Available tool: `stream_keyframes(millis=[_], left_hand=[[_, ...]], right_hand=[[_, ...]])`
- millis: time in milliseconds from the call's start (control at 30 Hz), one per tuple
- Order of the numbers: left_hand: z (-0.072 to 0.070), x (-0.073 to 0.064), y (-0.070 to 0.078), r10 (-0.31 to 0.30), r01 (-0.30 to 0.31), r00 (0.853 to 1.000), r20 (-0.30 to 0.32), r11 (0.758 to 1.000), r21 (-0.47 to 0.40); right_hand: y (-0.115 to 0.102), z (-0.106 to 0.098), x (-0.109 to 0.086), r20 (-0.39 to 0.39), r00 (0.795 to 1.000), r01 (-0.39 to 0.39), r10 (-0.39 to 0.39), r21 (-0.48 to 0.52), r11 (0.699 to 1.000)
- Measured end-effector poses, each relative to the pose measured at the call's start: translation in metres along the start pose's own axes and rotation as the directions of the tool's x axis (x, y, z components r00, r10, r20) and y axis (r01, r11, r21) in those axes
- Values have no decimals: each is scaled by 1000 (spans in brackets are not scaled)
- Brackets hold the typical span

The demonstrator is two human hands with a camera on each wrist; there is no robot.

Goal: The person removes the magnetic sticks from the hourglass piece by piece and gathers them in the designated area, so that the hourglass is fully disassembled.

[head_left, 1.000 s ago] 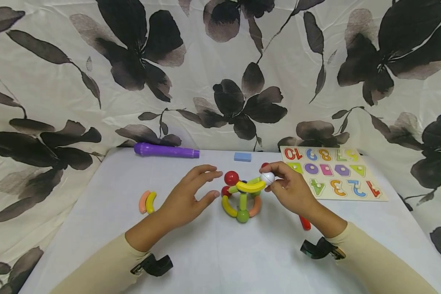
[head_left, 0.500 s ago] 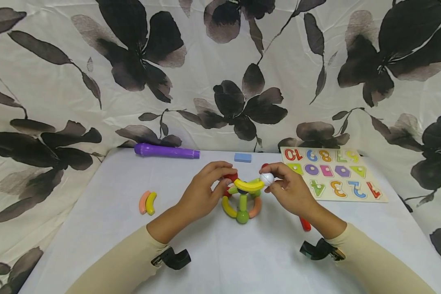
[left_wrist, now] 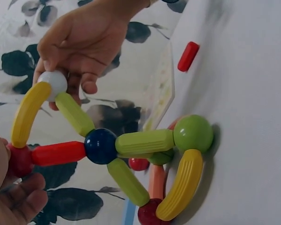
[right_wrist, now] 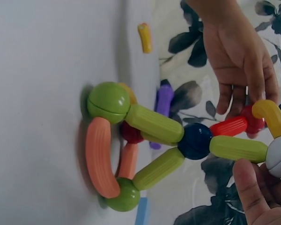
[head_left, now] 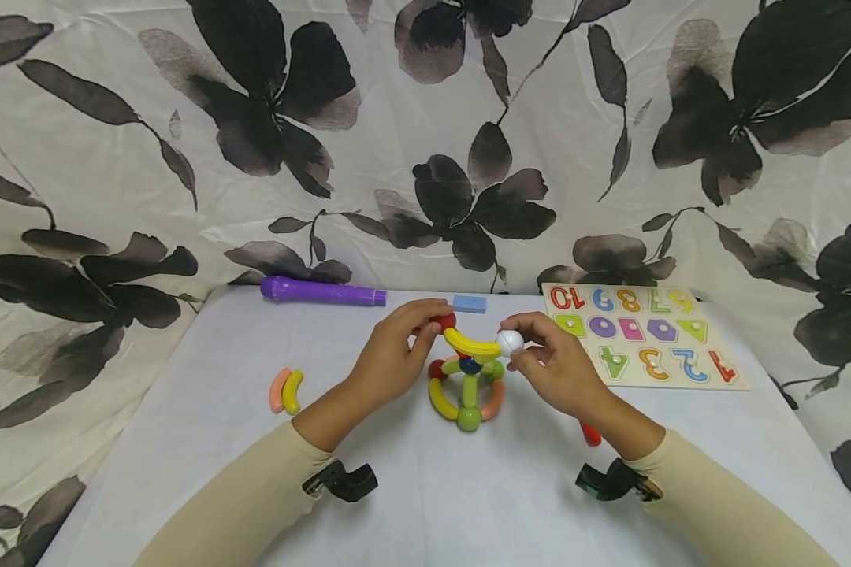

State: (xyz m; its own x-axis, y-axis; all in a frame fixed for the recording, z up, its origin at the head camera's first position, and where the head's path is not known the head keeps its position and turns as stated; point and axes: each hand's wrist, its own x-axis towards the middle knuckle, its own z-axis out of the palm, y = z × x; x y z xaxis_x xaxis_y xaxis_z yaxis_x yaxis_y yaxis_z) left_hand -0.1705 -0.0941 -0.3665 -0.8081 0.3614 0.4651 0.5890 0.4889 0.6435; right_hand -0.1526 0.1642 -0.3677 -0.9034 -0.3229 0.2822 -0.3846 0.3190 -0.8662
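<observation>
Ball-and-rod toy (head_left: 470, 390) on table (head_left: 425, 512), between left hand (head_left: 390, 354) pinching upper red ball (head_left: 444, 321) and right hand (head_left: 562, 368) pinching white ball (head_left: 510, 343); yellow curved rod (head_left: 472, 345) bridges both balls.

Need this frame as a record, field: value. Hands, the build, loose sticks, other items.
left_hand: left hand pinches red ball
right_hand: right hand pinches white ball
bridge: curved yellow stick, spanning those two balls
hub: dark blue ball; straight red stick to the held red ball, straight green stick to the white one
loose_left: curved salmon stick beside another curved yellow one
loose_right: red stick, partly hidden by forearm
other_items: purple toy microphone, blue block, number-and-shape puzzle board
</observation>
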Motion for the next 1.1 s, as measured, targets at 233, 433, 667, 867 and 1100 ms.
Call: stream_keyframes(millis=[233,433,667,867,1100], left_hand=[[3,-5,5,11,-11,1000,23,1000,24],[7,-8,10,12,-20,998,67,994,108],[8,-6,10,-12,7,998,59,996,84],[9,-6,9,-10,5,999,50,996,89],[7,-5,11,-11,6,998,54,996,92]], right_hand=[[3,-1,-1,9,998,70,-70,-41,997],[1,-1,-1,-7,998,63,-64,-95,994],[1,3,1,-32,999,30,-34,-137,990],[1,5,3,-45,997,57,-67,-204,977],[1,6,4,-56,994,77,-94,-249,965]])
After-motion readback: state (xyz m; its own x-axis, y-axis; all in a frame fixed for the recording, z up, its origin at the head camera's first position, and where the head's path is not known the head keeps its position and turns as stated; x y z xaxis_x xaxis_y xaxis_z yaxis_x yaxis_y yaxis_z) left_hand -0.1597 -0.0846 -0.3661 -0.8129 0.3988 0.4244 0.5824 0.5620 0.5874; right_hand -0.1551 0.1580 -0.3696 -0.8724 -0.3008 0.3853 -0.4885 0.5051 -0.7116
